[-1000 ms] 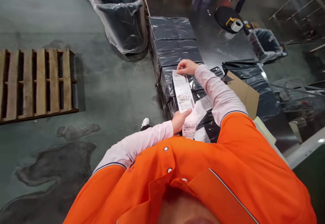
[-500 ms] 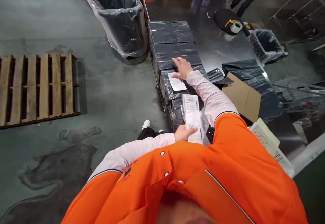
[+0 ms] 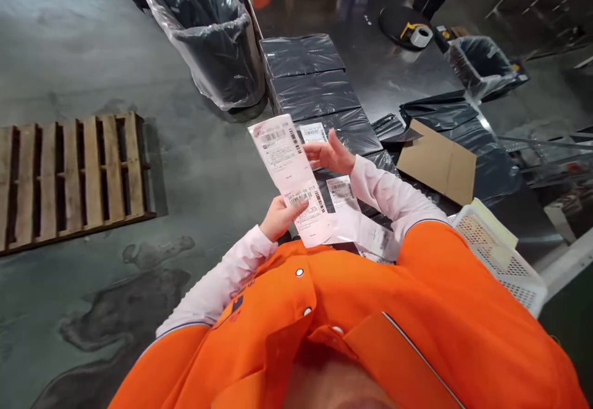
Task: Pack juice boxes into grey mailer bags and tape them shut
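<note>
the left hand (image 3: 278,217) pinches a printed label strip (image 3: 290,162) near its lower end, thumb on top; most of the paper runs up past those fingertips. the right hand (image 3: 336,154) has its fingers stretched to the strip's side edge, thumb raised well apart; from here i can't tell whether they touch it. just beyond those fingers a white label (image 3: 314,132) lies on one of the black-wrapped parcels (image 3: 317,94), rowed along the edge of a dark shiny table (image 3: 370,63). beside the right sleeve (image 3: 382,186) is an angled cardboard piece (image 3: 438,162). farther out, a plastic-lined bin (image 3: 222,57) stands on the floor, and a wooden pallet (image 3: 71,174) lies off left.
</note>
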`<state>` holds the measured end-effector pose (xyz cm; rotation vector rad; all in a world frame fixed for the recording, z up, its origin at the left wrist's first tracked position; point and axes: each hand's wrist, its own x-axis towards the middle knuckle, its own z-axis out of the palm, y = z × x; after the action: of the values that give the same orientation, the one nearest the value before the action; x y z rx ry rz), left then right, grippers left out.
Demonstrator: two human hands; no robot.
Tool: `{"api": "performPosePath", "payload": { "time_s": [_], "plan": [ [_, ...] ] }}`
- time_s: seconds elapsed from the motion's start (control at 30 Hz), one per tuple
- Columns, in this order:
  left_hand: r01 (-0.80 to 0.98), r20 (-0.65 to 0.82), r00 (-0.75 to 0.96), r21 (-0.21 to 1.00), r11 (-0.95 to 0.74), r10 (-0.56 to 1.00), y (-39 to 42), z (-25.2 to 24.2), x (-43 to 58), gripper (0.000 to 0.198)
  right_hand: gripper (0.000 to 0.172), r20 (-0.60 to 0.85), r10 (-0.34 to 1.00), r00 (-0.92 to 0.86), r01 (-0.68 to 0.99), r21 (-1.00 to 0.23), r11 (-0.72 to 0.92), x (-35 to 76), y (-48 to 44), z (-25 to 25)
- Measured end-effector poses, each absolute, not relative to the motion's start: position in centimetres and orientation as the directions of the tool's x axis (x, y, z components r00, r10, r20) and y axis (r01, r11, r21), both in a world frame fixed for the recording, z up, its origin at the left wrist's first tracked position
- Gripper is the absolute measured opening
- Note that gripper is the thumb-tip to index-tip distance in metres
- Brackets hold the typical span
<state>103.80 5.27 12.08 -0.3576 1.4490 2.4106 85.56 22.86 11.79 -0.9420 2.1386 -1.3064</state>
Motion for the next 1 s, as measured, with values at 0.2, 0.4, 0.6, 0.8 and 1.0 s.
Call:
{"api": "performPosePath", "payload": {
  "time_s": [0.2,0.4,0.6,0.8,1.0],
  "plan": [
    [-0.319,-0.340,-0.940,0.829,-0.459,0.040,4.1,12.5,96.9,0.045,0.061,-0.131,-0.540,-0.832,0.060,-0.987,0.147,88.0,21.6,14.9],
    [-0.284,-0.419,-0.900,0.777,-0.562,-0.124,3.9,11.4,88.4,0.033,0.045,-0.244,-0.376,-0.894,0.108,-0.932,0.347,82.3,20.8,15.9],
    [-0.233,-0.388,-0.898,0.822,-0.520,-0.210,6.0,8.4,83.6,0.052,0.019,-0.172,-0.330,-0.928,-0.064,-0.801,0.596,74.3,19.9,17.3],
    [-0.248,-0.361,-0.916,0.852,-0.462,-0.175,4.8,6.9,79.2,0.058,0.029,-0.431,-0.436,-0.790,0.154,-0.828,0.539,68.3,19.0,15.8],
    [-0.256,-0.410,-0.875,0.844,-0.471,-0.259,4.0,7.3,78.3,0.058,0.033,-0.258,-0.361,-0.896,0.034,-0.851,0.524,62.3,17.1,12.4]
  ]
}}
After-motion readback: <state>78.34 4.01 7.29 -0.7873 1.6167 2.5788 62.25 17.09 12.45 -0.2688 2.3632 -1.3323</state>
